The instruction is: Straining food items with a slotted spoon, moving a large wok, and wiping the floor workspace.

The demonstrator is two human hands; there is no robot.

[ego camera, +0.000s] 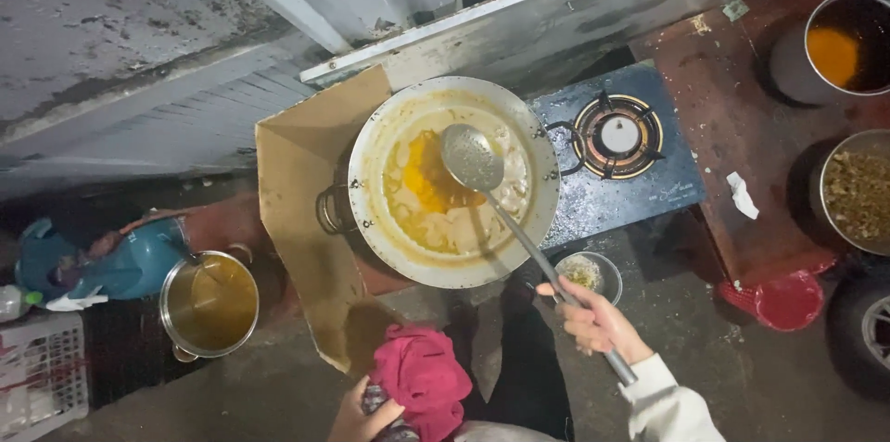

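A wide metal wok sits on a blue gas stove and holds yellow oil with pale food. My right hand grips the long handle of a perforated metal ladle, whose bowl hangs over the oil. My left hand, at the bottom edge, holds a bunched magenta cloth.
A free burner lies right of the wok. Brown cardboard stands on its left. A steel pot of oil and a blue gas cylinder sit at left. Bowls of orange powder and chopped food are at right, a small bowl below the stove.
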